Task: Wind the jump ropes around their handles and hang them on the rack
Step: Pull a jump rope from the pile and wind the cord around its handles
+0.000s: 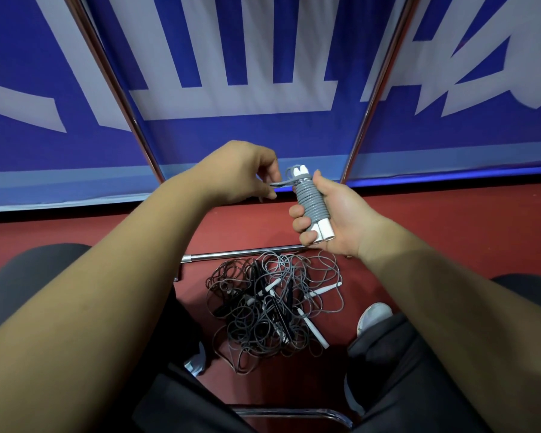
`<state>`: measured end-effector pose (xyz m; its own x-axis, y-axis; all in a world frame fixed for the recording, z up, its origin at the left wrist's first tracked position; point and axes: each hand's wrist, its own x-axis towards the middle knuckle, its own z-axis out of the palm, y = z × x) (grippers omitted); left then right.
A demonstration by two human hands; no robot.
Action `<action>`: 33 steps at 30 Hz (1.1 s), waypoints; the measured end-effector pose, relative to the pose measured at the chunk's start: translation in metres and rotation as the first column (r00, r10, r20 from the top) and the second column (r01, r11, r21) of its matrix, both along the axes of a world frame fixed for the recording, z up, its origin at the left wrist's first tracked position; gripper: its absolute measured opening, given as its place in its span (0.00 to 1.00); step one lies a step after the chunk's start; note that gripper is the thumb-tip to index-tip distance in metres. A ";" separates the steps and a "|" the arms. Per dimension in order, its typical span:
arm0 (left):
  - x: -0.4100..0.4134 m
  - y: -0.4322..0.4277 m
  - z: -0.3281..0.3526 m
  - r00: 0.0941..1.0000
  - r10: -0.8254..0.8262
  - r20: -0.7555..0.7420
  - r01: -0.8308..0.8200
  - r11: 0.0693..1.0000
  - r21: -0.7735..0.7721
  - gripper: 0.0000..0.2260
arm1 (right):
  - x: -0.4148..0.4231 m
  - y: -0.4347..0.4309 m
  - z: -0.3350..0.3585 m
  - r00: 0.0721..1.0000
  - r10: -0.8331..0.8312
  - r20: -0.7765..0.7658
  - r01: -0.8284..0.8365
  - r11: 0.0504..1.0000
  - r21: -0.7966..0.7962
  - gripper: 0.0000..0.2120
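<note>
Jump rope (pixel 310 202), wound grey round two white handles (pixel 324 233), is gripped at frame centre by the right hand (pixel 336 215); its loose end (pixel 282 183) is pinched by the left hand (pixel 241 173).

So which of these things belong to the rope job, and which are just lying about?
Part of the job: the wound rope held in the right hand; its loose end pinched by the left hand; the tangled ropes on the red floor; the metal frame, probably the rack.
Just there: the blue banner; a shoe.
</note>
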<state>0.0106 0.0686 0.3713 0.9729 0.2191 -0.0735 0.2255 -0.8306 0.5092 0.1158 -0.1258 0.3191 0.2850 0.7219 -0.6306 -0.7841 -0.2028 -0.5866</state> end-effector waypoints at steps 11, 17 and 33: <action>0.006 0.001 -0.025 0.998 -0.022 -0.064 -0.002 0.939 -0.344 0.10 | 0.005 -0.002 0.004 0.996 -0.066 0.065 0.065 0.998 0.015 0.20; 0.002 0.009 -0.023 0.997 -0.018 -0.074 -0.017 0.895 -0.446 0.16 | 0.007 -0.006 0.009 0.997 0.004 0.082 -0.008 0.999 0.045 0.23; 0.006 0.016 -0.028 1.000 -0.013 0.011 0.014 0.991 -0.135 0.08 | 0.000 -0.010 0.017 0.982 0.177 0.060 -0.182 0.978 0.105 0.21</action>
